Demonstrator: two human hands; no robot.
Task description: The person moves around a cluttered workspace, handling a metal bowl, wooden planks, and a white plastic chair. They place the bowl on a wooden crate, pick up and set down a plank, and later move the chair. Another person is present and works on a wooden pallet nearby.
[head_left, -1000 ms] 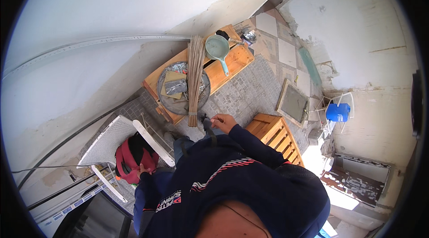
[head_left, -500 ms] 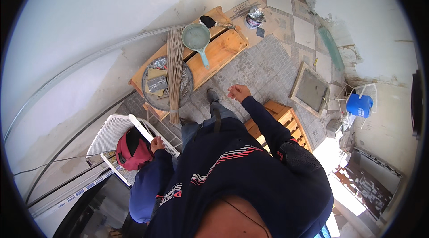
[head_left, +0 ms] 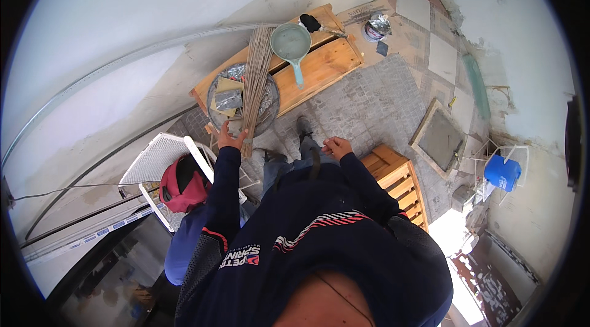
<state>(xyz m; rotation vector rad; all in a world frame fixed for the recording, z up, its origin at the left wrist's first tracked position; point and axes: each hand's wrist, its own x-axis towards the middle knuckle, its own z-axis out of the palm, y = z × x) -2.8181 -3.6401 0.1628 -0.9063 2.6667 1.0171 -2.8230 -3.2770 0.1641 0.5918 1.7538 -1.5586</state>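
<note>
My left hand (head_left: pixel 230 136) reaches to the lower end of a stick broom (head_left: pixel 256 75), a long bundle of thin brown sticks. Its fingers are spread, and I see no grip on the broom. The bundle lies across a round dark tray (head_left: pixel 277 104) that holds metal bits, tan sheets (head_left: pixel 227 85) and a grey packet (head_left: pixel 228 100). My right hand (head_left: pixel 337 147) hangs in front of my body with its fingers loosely curled and nothing visible in them. A pale green long-handled pan (head_left: pixel 291 42) rests on the wooden bench (head_left: pixel 326 61) beside the broom.
Left of me stands a white chair (head_left: pixel 150 156) with a red bag (head_left: pixel 182 184). A slatted wooden crate (head_left: pixel 393 170) is close on my right. Farther off are a can (head_left: pixel 377 27), a framed grey panel (head_left: pixel 439 138) and a blue container (head_left: pixel 503 173).
My left hand has moved up and away from the white chair to the broom's lower end, its fingers spreading. My right hand has come lower, its fingers more curled. The view has shifted.
</note>
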